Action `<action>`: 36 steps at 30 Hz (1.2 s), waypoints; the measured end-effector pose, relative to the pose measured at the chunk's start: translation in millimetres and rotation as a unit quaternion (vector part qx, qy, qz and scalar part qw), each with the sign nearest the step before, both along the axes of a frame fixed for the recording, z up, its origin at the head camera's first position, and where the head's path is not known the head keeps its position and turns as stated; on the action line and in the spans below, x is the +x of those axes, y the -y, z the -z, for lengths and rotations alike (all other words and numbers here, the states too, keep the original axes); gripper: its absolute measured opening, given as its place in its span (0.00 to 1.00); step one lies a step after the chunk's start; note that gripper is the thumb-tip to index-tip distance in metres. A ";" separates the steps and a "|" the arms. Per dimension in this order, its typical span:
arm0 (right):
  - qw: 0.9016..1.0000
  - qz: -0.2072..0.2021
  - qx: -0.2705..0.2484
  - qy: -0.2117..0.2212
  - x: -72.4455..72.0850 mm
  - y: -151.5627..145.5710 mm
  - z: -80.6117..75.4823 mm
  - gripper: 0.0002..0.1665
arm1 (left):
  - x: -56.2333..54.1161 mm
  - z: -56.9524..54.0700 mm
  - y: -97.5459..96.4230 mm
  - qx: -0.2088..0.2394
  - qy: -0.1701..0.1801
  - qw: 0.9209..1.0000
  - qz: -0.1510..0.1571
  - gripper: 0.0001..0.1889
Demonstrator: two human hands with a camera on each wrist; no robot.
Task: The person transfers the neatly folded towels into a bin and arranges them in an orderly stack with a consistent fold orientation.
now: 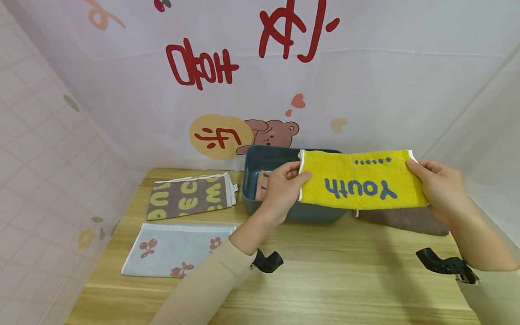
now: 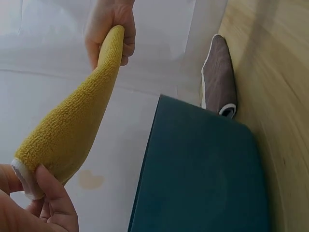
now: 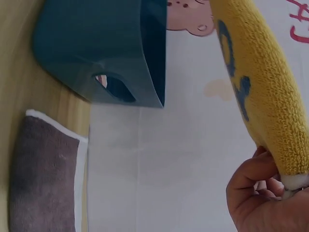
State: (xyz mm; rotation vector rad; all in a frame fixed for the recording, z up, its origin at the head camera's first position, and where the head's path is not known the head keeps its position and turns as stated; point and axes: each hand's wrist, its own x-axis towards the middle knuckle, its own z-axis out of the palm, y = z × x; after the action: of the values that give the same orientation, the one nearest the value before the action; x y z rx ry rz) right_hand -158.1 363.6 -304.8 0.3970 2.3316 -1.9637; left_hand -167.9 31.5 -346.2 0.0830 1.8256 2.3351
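A folded yellow towel [image 1: 321, 180] with blue "Youth" lettering is stretched between both hands, held up in front of the teal storage bin [image 1: 292, 213]. At its left end, my left hand [image 1: 282, 189] pinches the white edge between thumb and fingers. My right hand [image 1: 444, 192] grips the opposite end, thumb on the near face. In the left wrist view the towel [image 2: 77, 108] runs from one hand to the other, beside the bin [image 2: 203, 169]. The right wrist view shows the right hand's curled fingers [image 3: 251, 176] at the towel's white-trimmed end.
On the wooden table [image 1: 325, 271], a brown towel with yellow letters [image 1: 174, 201] and a light blue cherry-print towel [image 1: 170, 253] lie at the left. A dark brown towel [image 1: 402, 220] lies right of the bin. Inside the bin shows a pinkish cloth [image 1: 262, 183]. A printed curtain [image 1: 365, 99] stands behind.
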 end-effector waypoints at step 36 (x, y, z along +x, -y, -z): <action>0.986 -0.040 0.163 -0.007 -47.1 80.6 29.5 0.36 | -36.7 23.2 51.4 -0.095 0.028 0.989 -0.105 0.20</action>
State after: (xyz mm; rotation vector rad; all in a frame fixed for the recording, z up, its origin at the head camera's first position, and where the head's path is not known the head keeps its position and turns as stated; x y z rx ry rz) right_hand -205.2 283.0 -334.3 0.3007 2.6358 -1.5561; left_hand -204.5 -19.8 -369.4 -0.2089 2.1090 2.2519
